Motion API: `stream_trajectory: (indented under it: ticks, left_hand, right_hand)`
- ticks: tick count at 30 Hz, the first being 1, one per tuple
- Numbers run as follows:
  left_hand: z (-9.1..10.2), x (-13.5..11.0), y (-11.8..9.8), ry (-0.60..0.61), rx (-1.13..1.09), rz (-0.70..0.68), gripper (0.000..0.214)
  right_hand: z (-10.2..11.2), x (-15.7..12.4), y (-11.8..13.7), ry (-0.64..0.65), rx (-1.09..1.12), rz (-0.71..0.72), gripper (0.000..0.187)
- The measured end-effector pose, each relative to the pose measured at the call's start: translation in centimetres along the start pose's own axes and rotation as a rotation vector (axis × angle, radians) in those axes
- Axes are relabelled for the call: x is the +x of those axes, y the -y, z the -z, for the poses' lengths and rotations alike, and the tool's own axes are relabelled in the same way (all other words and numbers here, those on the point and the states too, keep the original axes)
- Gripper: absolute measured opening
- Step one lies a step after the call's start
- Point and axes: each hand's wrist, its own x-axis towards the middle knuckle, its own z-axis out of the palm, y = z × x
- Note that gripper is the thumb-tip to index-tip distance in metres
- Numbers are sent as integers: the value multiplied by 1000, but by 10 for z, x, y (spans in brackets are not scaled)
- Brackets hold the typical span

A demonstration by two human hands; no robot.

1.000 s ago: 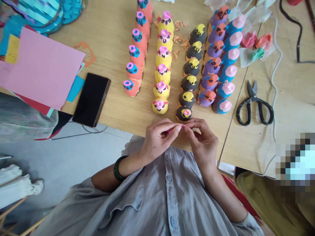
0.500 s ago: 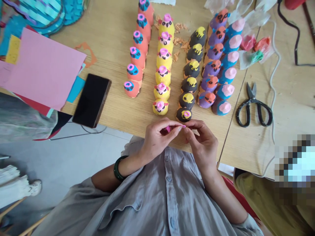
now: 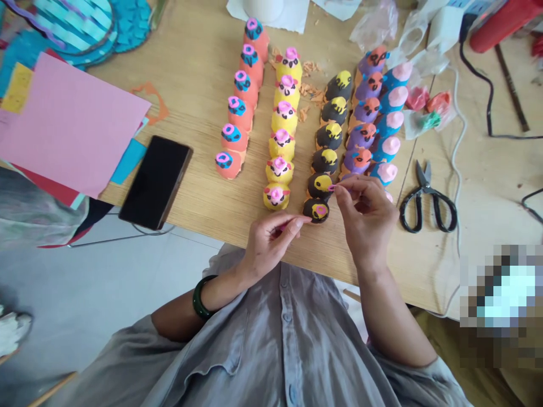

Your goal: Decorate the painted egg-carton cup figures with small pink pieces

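The right hand [image 3: 369,217] has parted from the left hand [image 3: 269,240] and moved up and outward, over the worktop [image 3: 199,186]. A small pink piece [image 3: 332,187], pinched between both hands earlier, is now in the right fingers alone, at the edge of the yellow patch on the second-nearest black figure [image 3: 319,185]. The left fingertips are now beside the nearest black figure [image 3: 316,211]. The right hand newly hides the nearest purple figure and most of the nearest blue one. The view has shifted, showing more of a red cylinder [image 3: 504,25].
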Motion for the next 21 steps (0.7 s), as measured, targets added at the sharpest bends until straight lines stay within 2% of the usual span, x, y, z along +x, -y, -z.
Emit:
stream_trajectory:
  ticks: [7, 17, 21]
  left_hand:
    - [2, 1, 8, 37, 56, -51, 28]
    - [2, 5, 6, 51, 78, -73, 28]
    - [2, 6, 4, 59, 81, -79, 28]
  right_hand:
    - [-6, 4, -1, 3, -182, 63, 8]
    - [-9, 5, -3, -15, -282, 90, 7]
    - [-12, 6, -3, -49, -406, 169, 7]
